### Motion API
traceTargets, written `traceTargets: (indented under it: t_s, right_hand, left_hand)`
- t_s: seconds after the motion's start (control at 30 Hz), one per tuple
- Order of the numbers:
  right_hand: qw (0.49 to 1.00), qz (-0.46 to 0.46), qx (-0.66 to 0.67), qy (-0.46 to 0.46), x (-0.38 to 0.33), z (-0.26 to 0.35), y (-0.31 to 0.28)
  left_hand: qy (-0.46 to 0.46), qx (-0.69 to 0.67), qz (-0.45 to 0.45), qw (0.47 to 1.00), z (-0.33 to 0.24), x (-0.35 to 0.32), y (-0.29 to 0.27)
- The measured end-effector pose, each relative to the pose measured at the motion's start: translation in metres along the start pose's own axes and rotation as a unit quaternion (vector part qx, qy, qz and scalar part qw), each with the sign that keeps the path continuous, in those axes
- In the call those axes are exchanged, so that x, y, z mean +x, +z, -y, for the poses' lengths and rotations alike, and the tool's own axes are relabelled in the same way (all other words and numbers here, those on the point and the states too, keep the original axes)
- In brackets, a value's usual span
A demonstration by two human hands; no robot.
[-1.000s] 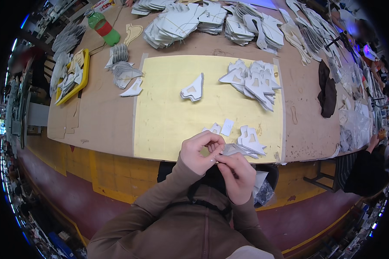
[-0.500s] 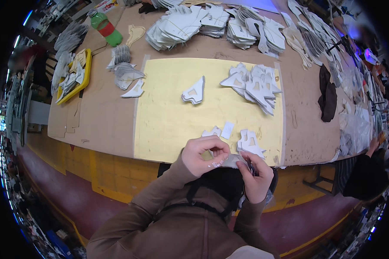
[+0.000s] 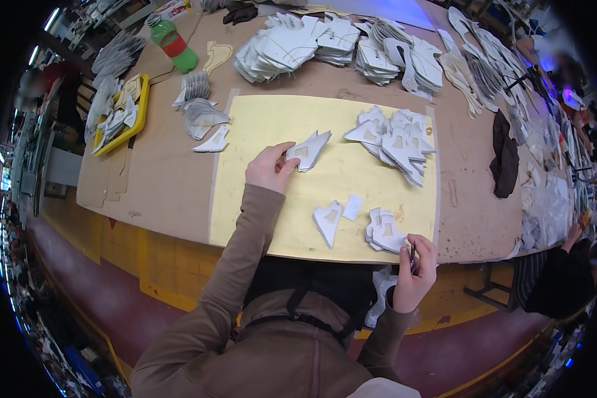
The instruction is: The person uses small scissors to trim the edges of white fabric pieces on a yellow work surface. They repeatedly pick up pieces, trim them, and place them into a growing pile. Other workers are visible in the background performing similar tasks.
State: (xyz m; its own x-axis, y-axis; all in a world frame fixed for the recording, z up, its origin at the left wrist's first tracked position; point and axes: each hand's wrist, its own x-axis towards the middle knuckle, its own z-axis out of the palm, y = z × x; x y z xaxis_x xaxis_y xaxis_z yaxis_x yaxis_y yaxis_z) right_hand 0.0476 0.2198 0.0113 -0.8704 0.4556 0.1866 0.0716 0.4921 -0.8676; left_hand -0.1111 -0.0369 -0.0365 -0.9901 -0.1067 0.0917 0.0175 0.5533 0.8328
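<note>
My left hand reaches out over the yellow sheet and pinches the left edge of a white cut-out piece between thumb and fingers. This piece has a pointed tip and a small opening. My right hand, at the near edge of the table, is closed on a small dark tool; its kind is mostly hidden by the fingers. Just left of that hand is a small stack of similar white pieces. A single white piece and a small white paper slip lie between my hands.
A larger pile of white cut-outs covers the sheet's right part. Stacked white panels line the back. At left are a yellow tray of pieces and a green bottle. Dark fabric lies at right.
My left hand has moved away from my body, forward to the white piece on the sheet. My right hand has shifted right. The greyish piece held between both hands is no longer there.
</note>
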Motion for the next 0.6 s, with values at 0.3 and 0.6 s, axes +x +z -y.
traceTargets:
  t_s: [0.3, 0.6]
  right_hand:
    - [0.997, 0.055, 0.019, -0.055, -0.003, 0.005, 0.003]
    - [0.995, 0.087, 0.033, -0.036, -0.004, 0.011, 0.007]
  left_hand:
    - [0.227, 0.144, -0.134, 0.954, 0.001, -0.004, -0.034]
    - [-0.024, -0.139, -0.023, 0.99, 0.011, -0.019, -0.051]
